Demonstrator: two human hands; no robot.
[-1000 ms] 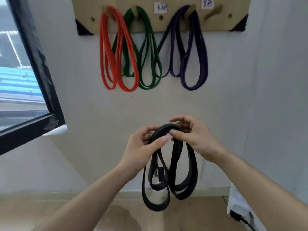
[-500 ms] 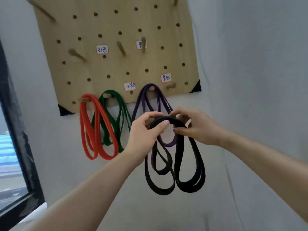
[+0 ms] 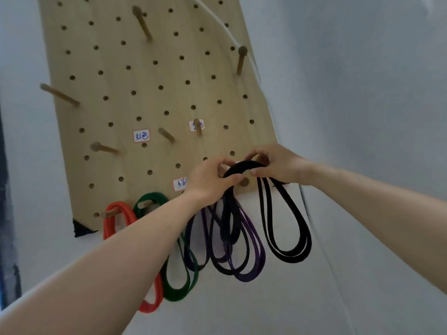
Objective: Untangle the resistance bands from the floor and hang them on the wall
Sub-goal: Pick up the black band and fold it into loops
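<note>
I hold a folded black resistance band [image 3: 287, 228] up against the lower right of the wooden pegboard [image 3: 154, 76]. My left hand [image 3: 210, 180] pinches the top of the band's arch from the left, and my right hand [image 3: 275, 165] grips it from the right. A wooden peg [image 3: 244, 182] shows just under the arch between my hands. The black loops hang down over the white wall. A red band [image 3: 113, 223], a green band [image 3: 176, 288] and a purple band [image 3: 249, 267] hang from pegs along the board's bottom edge, partly behind my left forearm.
Several bare pegs [image 3: 142, 25] stick out of the board higher up, with small handwritten labels [image 3: 141, 135] beside some. A white cord [image 3: 217, 22] runs down the board's upper right. A dark window frame [image 3: 6, 213] edges the far left.
Both hands have carried the black band upward from waist height to the pegboard's lower right, level with the peg. My view has tilted up and closer to the board.
</note>
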